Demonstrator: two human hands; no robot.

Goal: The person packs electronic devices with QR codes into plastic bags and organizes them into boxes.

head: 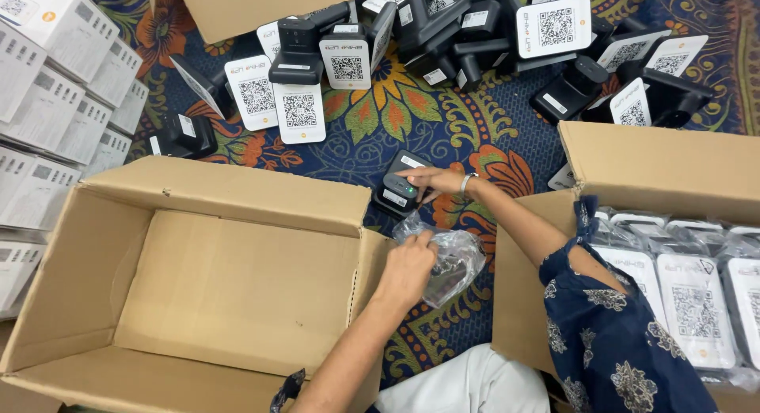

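My left hand (409,264) grips a clear plastic bag (455,259) with a dark item inside it, just right of the big open cardboard box (198,290). My right hand (431,179) reaches forward and rests its fingers on a small black device (398,187) lying on the patterned floor cloth. A thin bracelet sits on the right wrist. The right arm wears a dark blue flowered sleeve.
Many black devices with white coded cards (299,112) lie in a heap at the back. White cartons (47,81) are stacked at the left. A second cardboard box (657,172) at the right holds several bagged devices (697,302).
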